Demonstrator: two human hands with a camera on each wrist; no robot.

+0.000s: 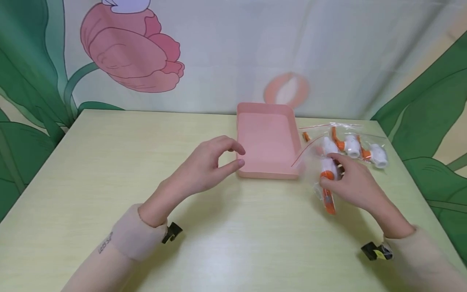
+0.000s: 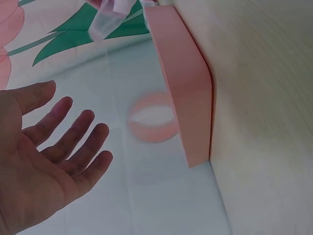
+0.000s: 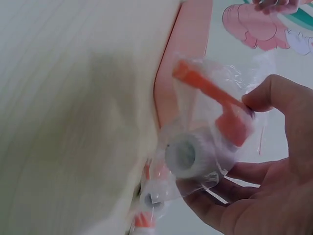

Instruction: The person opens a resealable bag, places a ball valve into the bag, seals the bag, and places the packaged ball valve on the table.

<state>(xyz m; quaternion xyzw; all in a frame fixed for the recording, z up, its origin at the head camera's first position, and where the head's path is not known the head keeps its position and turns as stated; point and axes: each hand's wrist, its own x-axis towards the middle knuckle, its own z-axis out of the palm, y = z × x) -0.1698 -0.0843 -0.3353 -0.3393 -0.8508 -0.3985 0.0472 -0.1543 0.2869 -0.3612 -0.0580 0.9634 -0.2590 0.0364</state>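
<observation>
My right hand [image 1: 354, 182] grips a white plastic valve with an orange lever handle [image 1: 328, 176], sealed in a clear zip bag. In the right wrist view, the thumb presses by the orange lever and fingers lie under the white body [image 3: 196, 155], whose round opening shows. The bagged valve is above the table, right of a pink tray [image 1: 268, 140]. My left hand [image 1: 208, 165] hovers near the tray's left side, thumb and forefinger apart. Its loosely bent fingers hold nothing, as the left wrist view of the left hand [image 2: 54, 161] confirms.
Several more bagged white-and-orange valves [image 1: 352, 145] lie right of the tray, near the table's back right corner. A printed curtain [image 1: 219, 52] hangs behind the table's back edge. The pale wooden table [image 1: 226, 247] stretches in front of the tray.
</observation>
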